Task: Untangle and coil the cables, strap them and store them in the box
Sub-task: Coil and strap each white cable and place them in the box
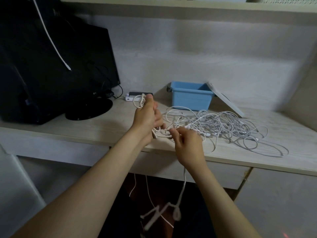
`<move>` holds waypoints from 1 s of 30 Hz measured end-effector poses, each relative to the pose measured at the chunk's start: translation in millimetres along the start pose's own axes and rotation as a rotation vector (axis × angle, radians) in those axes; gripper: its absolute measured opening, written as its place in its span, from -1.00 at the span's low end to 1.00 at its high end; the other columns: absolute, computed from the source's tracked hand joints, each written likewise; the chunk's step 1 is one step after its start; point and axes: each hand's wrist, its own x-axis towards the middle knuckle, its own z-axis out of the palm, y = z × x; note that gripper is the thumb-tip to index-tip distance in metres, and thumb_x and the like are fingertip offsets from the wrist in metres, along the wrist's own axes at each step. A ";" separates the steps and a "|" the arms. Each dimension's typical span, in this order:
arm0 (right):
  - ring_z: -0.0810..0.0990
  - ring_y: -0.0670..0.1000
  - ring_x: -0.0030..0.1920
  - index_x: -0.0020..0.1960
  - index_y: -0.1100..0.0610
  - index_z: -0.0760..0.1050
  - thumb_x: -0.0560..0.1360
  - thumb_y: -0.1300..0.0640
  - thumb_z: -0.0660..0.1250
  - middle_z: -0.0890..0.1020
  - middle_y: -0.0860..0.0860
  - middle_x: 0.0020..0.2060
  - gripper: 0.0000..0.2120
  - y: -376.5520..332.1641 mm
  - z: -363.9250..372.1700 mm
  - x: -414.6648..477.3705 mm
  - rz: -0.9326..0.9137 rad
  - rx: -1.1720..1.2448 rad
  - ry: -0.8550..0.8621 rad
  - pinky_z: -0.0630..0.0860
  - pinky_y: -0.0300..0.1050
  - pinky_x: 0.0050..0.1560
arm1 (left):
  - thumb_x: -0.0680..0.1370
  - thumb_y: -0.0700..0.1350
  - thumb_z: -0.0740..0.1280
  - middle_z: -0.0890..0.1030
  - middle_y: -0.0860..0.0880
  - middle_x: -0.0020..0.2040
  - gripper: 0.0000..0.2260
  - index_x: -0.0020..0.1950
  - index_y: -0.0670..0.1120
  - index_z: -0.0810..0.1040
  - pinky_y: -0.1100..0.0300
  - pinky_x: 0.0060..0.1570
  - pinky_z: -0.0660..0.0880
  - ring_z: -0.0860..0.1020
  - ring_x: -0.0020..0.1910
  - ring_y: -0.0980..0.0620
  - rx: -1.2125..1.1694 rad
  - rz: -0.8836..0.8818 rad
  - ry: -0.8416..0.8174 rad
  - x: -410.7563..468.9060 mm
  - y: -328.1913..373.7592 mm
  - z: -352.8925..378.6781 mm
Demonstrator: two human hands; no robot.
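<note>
At 6 o'clock, nearest of all, a white cable (183,188) hangs down below the desk (85,129). It is blurry there. It may have a knot low down, but I cannot be sure.

Just above, the right hand (187,145) pinches this cable between thumb and finger. Touching it at 10 o'clock, the left hand (147,115) has its fingers curled round a small coil (138,100). Loops stick out above and below the fist. So both hands are gripping the same cable, and it is up in the air over the desk edge.

At 3 o'clock from the hands the pile (223,124) of other cables lies on the desk, all mixed up. The blue box (192,100) sits behind it at 1 o'clock, open and well apart from the hands. Its lid (226,100) leans on the box's right side. A dark monitor (60,66) stands at 10 o'clock.

The cable looks light, soft and bendy. It is smooth, so I think it can slip, and the coil may spring open if the fist lets go. The best place to hold is round the middle of the coil, with all the loops inside the fingers. The other hand should hold the loose part close to the coil and feed it in. Pull gently, because the hard plug ends can catch in a tangle.
</note>
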 end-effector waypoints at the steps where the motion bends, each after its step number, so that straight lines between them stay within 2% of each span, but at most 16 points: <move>1: 0.54 -0.09 -0.36 -0.21 0.03 0.51 0.71 -0.05 0.27 0.58 -0.06 -0.40 -0.66 1.8 4.1 -1.1 -0.016 -0.036 -0.038 0.25 -0.02 -0.27 | 0.73 0.23 0.08 0.16 0.02 -0.44 -0.59 -0.20 0.01 0.31 0.15 -0.45 0.37 0.14 -0.54 0.05 -0.019 -0.004 0.020 0.5 1.2 1.5; 3: 0.65 0.10 -0.25 -0.05 0.07 0.60 0.73 0.01 0.18 0.67 0.01 -0.24 -0.70 1.4 9.8 -4.3 0.052 -0.036 -0.160 0.43 -0.01 -0.26 | 0.72 0.25 0.10 0.14 0.03 -0.44 -0.58 -0.22 0.02 0.27 0.20 -0.51 0.26 0.12 -0.54 0.06 -0.038 -0.011 0.063 0.5 3.3 4.4; 4: 0.68 0.16 -0.31 -0.01 0.09 0.59 0.74 0.02 0.15 0.66 0.07 -0.23 -0.70 -0.1 10.4 -6.3 0.123 0.011 -0.238 0.53 0.03 -0.33 | 0.72 0.26 0.10 0.14 0.04 -0.44 -0.57 -0.24 0.03 0.25 0.20 -0.51 0.20 0.11 -0.53 0.07 -0.042 -0.004 0.082 1.0 4.1 4.7; 6: 0.67 0.19 -0.47 0.01 0.17 0.56 0.74 0.06 0.12 0.62 0.19 -0.27 -0.70 -5.9 8.4 -10.4 0.286 0.089 -0.428 0.57 0.02 -0.51 | 0.72 0.26 0.09 0.15 0.05 -0.46 -0.56 -0.24 0.02 0.22 0.20 -0.48 0.14 0.11 -0.51 0.07 0.005 0.045 0.106 3.4 6.0 2.1; 9: 0.66 0.17 -0.51 0.02 0.29 0.55 0.75 -0.02 0.10 0.62 0.24 -0.36 -0.58 -17.9 -1.7 -16.5 0.407 0.087 -0.670 0.60 -0.01 -0.51 | 0.71 0.27 0.10 0.21 0.04 -0.46 -0.55 -0.23 0.00 0.26 0.22 -0.52 0.21 0.17 -0.51 0.07 0.189 0.162 0.127 11.9 3.1 -5.0; 12: 0.65 0.11 -0.49 -0.01 0.25 0.60 0.74 -0.13 0.08 0.60 0.09 -0.46 -0.47 -31.9 -11.7 -19.8 0.337 0.026 -0.810 0.59 -0.09 -0.43 | 0.71 0.27 0.12 0.38 0.11 -0.45 -0.55 -0.08 -0.08 0.45 0.15 -0.44 0.36 0.34 -0.53 0.12 0.467 0.312 0.203 17.7 -4.0 -11.8; 14: 0.65 -0.01 -0.36 -0.03 0.12 0.69 0.73 -0.11 0.12 0.57 -0.04 -0.47 -0.53 -38.2 -16.3 -17.1 0.085 -0.111 -0.755 0.57 -0.11 -0.23 | 0.70 0.25 0.14 0.50 0.08 -0.31 -0.57 0.11 -0.10 0.49 0.30 -0.42 0.40 0.48 -0.44 0.19 0.646 0.387 0.207 20.3 -9.2 -15.9; 16: 0.63 -0.02 -0.24 0.02 0.10 0.72 0.67 -0.02 0.19 0.57 -0.08 -0.40 -0.65 -44.4 -19.6 -15.2 -0.086 -0.117 -0.623 0.55 -0.08 -0.13 | 0.68 0.29 0.16 0.51 0.08 -0.25 -0.57 0.12 -0.08 0.48 0.39 -0.46 0.35 0.50 -0.36 0.19 0.756 0.365 0.160 20.7 -11.3 -17.5; 18: 0.66 -0.04 -0.24 0.05 0.11 0.72 0.59 0.08 0.19 0.65 -0.06 -0.31 -0.69 -47.8 -25.0 -11.7 -0.124 -0.002 -0.471 0.58 -0.17 -0.16 | 0.66 0.33 0.17 0.45 0.10 -0.35 -0.57 -0.07 -0.02 0.47 0.19 -0.38 0.37 0.47 -0.37 0.09 0.811 0.330 0.063 23.5 -15.3 -18.5; 20: 0.67 -0.12 -0.21 0.04 0.09 0.70 0.58 0.23 0.17 0.71 -0.05 -0.19 -0.69 -47.4 -30.7 -5.8 -0.187 0.071 -0.342 0.53 -0.31 -0.15 | 0.67 0.31 0.20 0.37 0.09 -0.45 -0.54 -0.26 0.01 0.38 0.13 -0.36 0.29 0.38 -0.45 0.08 0.721 0.227 -0.068 16.5 -14.4 -15.2; 23: 0.60 -0.08 -0.03 0.01 0.04 0.64 0.53 0.38 0.19 0.66 -0.06 -0.07 -0.67 -37.5 -29.8 2.9 -0.366 0.039 -0.188 0.53 -0.11 0.07 | 0.60 0.41 0.22 0.33 -0.01 -0.47 -0.46 -0.32 0.01 0.43 0.18 -0.42 0.27 0.34 -0.48 0.04 0.495 -0.033 -0.230 0.5 -4.5 -9.9; 24: 0.59 -0.06 -0.03 0.02 0.04 0.62 0.54 0.40 0.23 0.62 -0.05 -0.06 -0.68 -34.3 -27.2 3.2 -0.385 0.051 -0.125 0.53 -0.07 0.04 | 0.59 0.45 0.18 0.38 0.00 -0.46 -0.48 -0.30 0.06 0.40 0.19 -0.41 0.33 0.39 -0.47 0.05 0.444 -0.098 -0.289 -6.4 0.5 -7.1; 25: 0.58 -0.06 -0.05 0.04 0.04 0.60 0.55 0.41 0.29 0.59 -0.04 -0.04 -0.71 -33.3 -25.4 2.3 -0.381 0.086 -0.051 0.53 -0.08 -0.01 | 0.59 0.48 0.11 0.48 0.02 -0.44 -0.36 -0.15 0.00 0.71 0.20 -0.37 0.44 0.49 -0.44 0.09 0.425 -0.141 -0.361 -9.9 4.0 -4.2; 26: 0.59 -0.06 -0.07 0.07 0.02 0.57 0.56 0.39 0.35 0.57 -0.05 -0.03 -0.72 -33.6 -24.2 1.3 -0.368 0.124 0.023 0.52 -0.11 -0.06 | 0.60 0.48 0.04 0.60 0.05 -0.37 -0.37 0.18 0.05 0.66 0.20 -0.28 0.55 0.59 -0.37 0.12 0.383 -0.170 -0.435 -14.1 7.6 -1.2; 27: 0.58 -0.07 -0.08 0.08 -0.02 0.54 0.55 0.36 0.39 0.55 -0.05 -0.02 -0.71 -35.3 -23.9 0.9 -0.352 0.156 0.083 0.50 -0.14 -0.08 | 0.61 0.47 -0.01 0.67 0.06 -0.30 -0.33 0.07 0.07 0.75 0.17 -0.21 0.60 0.64 -0.30 0.12 0.348 -0.175 -0.500 -13.6 7.7 0.6; 30: 0.54 -0.09 -0.07 0.07 -0.07 0.49 0.49 0.29 0.49 0.51 -0.04 0.02 -0.67 -35.6 -25.0 4.5 -0.301 0.184 0.166 0.42 -0.25 -0.09 | 0.57 0.52 0.01 0.59 0.01 -0.34 -0.34 -0.14 0.08 0.69 0.15 -0.36 0.43 0.49 -0.37 0.02 0.291 -0.237 -0.589 -19.6 7.2 3.9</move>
